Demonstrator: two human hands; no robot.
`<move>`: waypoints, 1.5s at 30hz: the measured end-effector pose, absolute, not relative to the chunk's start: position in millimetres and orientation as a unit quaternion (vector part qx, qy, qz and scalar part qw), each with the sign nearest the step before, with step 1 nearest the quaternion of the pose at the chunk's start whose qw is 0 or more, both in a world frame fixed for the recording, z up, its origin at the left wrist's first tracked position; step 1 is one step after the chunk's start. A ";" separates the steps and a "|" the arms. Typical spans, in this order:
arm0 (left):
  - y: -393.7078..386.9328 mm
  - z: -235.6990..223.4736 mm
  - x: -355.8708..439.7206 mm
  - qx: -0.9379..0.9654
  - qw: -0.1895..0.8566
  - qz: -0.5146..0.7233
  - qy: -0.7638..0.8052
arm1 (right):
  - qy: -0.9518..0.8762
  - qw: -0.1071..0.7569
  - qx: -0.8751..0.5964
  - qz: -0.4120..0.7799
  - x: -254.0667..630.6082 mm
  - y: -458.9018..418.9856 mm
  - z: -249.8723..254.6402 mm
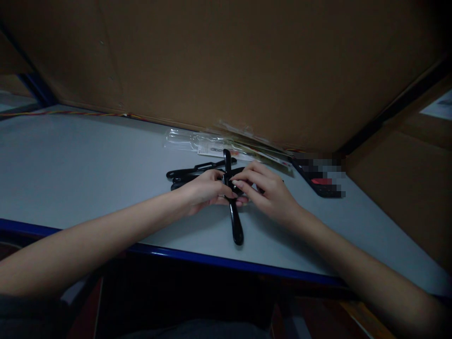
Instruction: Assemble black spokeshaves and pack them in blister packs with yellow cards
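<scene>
A long black utensil [236, 225] lies on the grey table [77, 165], its handle pointing toward me. My left hand [205, 190] and my right hand [268, 188] meet over its middle, fingers curled and pinching it from both sides. More black utensils [192, 172] lie crossed just behind the hands, partly hidden by them.
Clear plastic packaging with printed cards [219, 143] rests against a brown cardboard wall [226, 61]. A dark device with a red patch [323, 181] lies to the right. A twisted red-yellow cable [70, 113] runs along the back. The table's blue front edge [212, 258] is close to me.
</scene>
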State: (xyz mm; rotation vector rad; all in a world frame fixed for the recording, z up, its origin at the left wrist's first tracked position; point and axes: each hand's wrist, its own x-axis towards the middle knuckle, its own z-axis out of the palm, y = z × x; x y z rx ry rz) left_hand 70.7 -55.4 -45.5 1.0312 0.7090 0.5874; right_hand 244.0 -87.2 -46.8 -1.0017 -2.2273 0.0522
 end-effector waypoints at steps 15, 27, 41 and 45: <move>-55.6 -48.5 71.8 0.485 0.766 0.286 0.312 | -0.853 0.307 -0.408 -0.109 240.4 -91.3 -43.3; -56.6 -46.2 70.7 0.489 0.762 0.278 0.321 | -0.867 0.300 -0.395 -0.057 246.7 -90.0 -35.0; -57.1 -43.5 70.5 0.484 0.772 0.269 0.311 | -0.874 0.317 -0.368 0.028 245.8 -94.7 -30.3; -58.7 -42.1 70.2 0.480 0.773 0.269 0.316 | -0.872 0.286 -0.396 -0.029 249.1 -93.1 -28.6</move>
